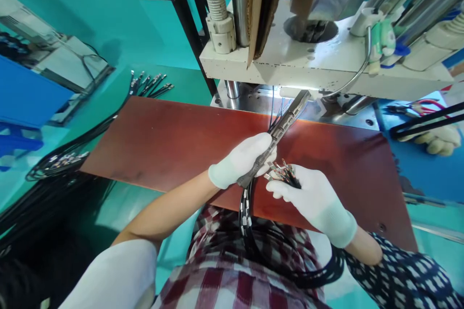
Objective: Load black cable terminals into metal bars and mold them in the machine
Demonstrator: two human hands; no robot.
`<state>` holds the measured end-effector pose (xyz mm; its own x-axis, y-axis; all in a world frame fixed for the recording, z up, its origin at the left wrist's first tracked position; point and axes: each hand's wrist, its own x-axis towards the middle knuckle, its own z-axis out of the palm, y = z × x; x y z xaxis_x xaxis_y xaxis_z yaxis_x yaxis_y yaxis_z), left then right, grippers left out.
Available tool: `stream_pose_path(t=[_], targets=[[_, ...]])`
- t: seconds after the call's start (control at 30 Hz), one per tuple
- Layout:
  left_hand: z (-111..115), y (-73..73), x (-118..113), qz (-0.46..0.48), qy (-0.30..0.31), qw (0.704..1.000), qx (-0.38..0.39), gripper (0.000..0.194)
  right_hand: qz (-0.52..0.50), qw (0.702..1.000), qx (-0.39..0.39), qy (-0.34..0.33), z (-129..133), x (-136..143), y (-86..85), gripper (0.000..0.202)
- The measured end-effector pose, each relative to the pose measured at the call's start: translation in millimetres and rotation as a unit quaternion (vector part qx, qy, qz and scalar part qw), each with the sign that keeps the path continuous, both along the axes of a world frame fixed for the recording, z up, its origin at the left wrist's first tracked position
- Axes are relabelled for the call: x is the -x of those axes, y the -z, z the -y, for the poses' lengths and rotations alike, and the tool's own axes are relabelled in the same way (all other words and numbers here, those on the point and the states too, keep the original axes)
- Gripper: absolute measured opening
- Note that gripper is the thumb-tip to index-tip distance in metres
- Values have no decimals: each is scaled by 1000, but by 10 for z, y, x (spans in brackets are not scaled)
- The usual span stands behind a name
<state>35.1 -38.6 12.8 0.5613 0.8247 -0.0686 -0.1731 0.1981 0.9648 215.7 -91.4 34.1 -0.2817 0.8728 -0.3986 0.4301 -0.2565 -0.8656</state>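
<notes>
My left hand (246, 157), in a white glove, is wrapped round a long grey metal bar (290, 118) with slots along its side. The bar tilts up and away toward the press, and thin wires (277, 118) stick out beside its far end. In my right hand (308, 188), also gloved, is a bunch of black cables (290, 178) with bare metal tips pointing toward the bar. More black cable (247, 231) hangs below the bar and loops across my lap. Its link to each hand is partly hidden.
A reddish-brown board (174, 140) lies under my hands. Beyond it stands a white press (268, 70) with a steel base. Bundles of black cables (94, 140) lie at the left, near a blue bin (29, 91). Red-handled pliers (416, 107) and a glove (440, 140) lie at the right.
</notes>
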Motion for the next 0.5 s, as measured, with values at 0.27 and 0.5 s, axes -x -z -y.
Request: stream_pose_path(t=[0.27, 0.5], targets=[[66, 67, 8, -7, -42, 999, 1, 49, -26, 1000, 0, -4, -112, 144, -41, 22], [128, 4, -4, -46, -122, 991, -11, 44, -71, 995, 68, -13, -180, 243, -24, 20]])
